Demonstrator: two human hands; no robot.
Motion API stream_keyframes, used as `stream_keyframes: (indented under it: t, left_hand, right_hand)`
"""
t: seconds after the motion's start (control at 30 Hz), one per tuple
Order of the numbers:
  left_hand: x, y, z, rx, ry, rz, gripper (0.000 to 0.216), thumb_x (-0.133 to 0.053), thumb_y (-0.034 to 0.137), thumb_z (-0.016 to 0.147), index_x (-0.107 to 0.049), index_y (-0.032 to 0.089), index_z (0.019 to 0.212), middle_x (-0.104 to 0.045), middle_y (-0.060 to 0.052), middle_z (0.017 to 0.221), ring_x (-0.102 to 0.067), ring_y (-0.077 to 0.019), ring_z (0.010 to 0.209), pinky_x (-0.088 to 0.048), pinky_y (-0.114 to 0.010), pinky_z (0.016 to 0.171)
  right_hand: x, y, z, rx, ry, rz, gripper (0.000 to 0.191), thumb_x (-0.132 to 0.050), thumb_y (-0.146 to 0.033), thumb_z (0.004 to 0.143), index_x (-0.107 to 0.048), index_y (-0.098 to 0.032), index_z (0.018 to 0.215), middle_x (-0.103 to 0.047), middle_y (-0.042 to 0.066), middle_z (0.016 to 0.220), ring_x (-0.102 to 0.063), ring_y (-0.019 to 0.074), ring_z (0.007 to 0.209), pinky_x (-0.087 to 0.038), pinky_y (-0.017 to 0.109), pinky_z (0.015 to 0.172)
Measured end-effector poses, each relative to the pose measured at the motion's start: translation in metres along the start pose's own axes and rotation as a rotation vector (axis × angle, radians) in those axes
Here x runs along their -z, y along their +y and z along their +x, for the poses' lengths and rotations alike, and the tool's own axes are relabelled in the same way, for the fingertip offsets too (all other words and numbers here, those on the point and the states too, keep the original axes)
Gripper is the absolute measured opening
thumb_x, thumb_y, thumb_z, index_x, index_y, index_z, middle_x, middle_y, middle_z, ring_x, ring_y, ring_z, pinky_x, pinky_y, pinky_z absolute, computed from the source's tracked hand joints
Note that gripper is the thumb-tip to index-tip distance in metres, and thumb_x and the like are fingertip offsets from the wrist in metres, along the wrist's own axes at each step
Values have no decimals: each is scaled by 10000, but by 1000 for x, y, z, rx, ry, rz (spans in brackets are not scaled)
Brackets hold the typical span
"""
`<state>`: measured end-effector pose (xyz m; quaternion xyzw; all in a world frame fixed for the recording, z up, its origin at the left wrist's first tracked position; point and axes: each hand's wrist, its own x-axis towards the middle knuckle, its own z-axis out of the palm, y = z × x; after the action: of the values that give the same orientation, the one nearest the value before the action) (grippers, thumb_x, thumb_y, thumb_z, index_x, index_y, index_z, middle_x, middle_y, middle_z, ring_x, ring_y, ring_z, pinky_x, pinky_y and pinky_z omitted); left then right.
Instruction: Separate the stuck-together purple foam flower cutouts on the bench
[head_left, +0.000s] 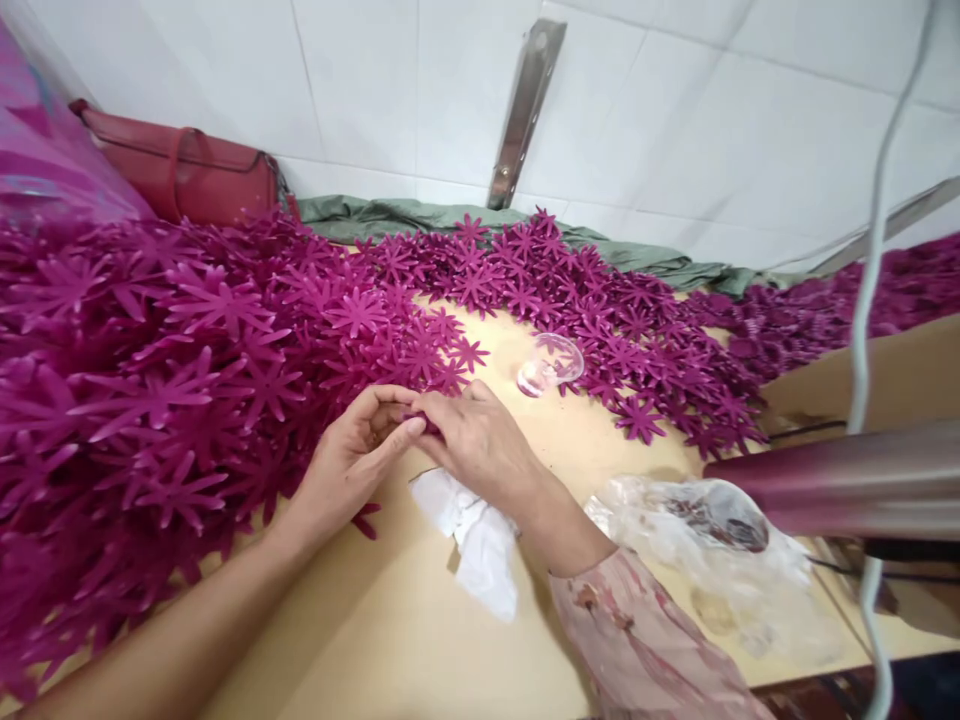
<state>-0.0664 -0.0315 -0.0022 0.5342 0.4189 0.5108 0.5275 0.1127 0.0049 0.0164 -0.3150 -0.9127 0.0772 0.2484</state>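
Over the middle of the tabletop, my left hand (346, 455) and my right hand (484, 440) meet at the fingertips. Both are closed on a small purple flower piece (430, 424), mostly hidden by the fingers. A big heap of purple star-shaped flower pieces (225, 310) lies left of my left hand and behind it. Below my right wrist is a crumpled white tissue (476, 540). A small clear plastic cup (551, 365) sits beyond my right hand. Near my left wrist, one purple piece (366, 520) lies partly covered.
More purple pieces (637, 330) run along the back toward the right. A clear plastic bag (720, 560) with dark contents lies at right, beside a shiny metal cylinder (862, 480) and a hanging white cable (862, 350). A red handbag (187, 170) rests against the tiled wall (390, 90).
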Motion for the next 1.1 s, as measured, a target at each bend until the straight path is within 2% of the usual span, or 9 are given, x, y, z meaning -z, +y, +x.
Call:
stream_keyframes:
  t: [0.13,0.2,0.27,0.37,0.47,0.63,0.8,0.97,1.1]
  left_hand:
    - [2,-5,2,-17,121,48,351,-724,371,923,-608,213,1214,-683,-18,997,-658,-121,863,-536,-198,755]
    - [3,-6,1,-39,132,146,360,-686,366,947,-622,212,1266,-659,-16,994,-615,-106,817,-504,-185,713]
    - [4,-7,0,-83,147,234,406,-658,346,959,-603,217,1341,-641,-17,1002,-598,-111,822,-495,-195,719]
    - [-1,-6,-3,-142,167,284,471,-647,306,951,-557,215,1405,-652,-31,1027,-628,-142,882,-520,-234,784]
    - [-16,-1,-4,-207,86,342,309,-601,272,967,-625,210,1269,-677,-65,1097,-665,-177,978,-539,-278,864]
    - [-46,8,-2,-333,-183,531,152,-535,168,972,-631,222,1076,-729,-60,1050,-704,-200,1001,-543,-334,906]
    - [-41,-1,5,-474,-138,564,185,-493,122,981,-636,218,1049,-662,-100,1238,-640,-219,1202,-506,-385,1035]
    - [-27,-11,13,-506,110,482,182,-585,107,926,-727,220,914,-513,-94,1234,-563,-208,1197,-486,-357,1047]
    - [-28,-14,16,-350,84,234,101,-603,172,941,-696,211,954,-612,-64,1044,-629,-173,985,-535,-299,879]
  right_hand:
    - [18,-4,0,-1,14,49,828,-695,-541,929,-296,-199,1568,-626,170,1455,-633,294,1270,-459,449,1019]
    - [37,2,-3,-28,162,-9,737,-655,-614,925,-415,-227,1504,-626,154,1450,-604,308,1292,-449,466,1043]
    - [58,14,-9,-135,410,-126,434,-522,-573,1012,-622,-219,1242,-737,128,1212,-656,291,1153,-442,449,1000]
    - [83,37,-18,-427,566,-293,427,-379,-469,1080,-662,-205,901,-746,94,878,-669,238,867,-412,430,929]
    - [91,56,-22,-556,295,-344,527,-315,-474,1087,-637,-203,768,-736,73,768,-658,226,803,-319,525,1046]
    - [80,75,-10,-506,-164,-297,633,-270,-471,1086,-613,-189,635,-728,69,711,-670,233,833,-140,672,1139]
    - [85,79,3,-526,-334,-288,644,-371,-445,1067,-532,-184,501,-712,68,694,-695,266,859,-152,708,1130]
    - [108,57,-1,-532,-67,-287,441,-485,-432,1024,-682,-213,695,-733,28,674,-708,243,778,-183,658,1171]
    - [100,14,-8,-327,329,-48,305,-537,-432,1021,-768,-242,961,-805,69,950,-733,246,877,-467,507,1050]
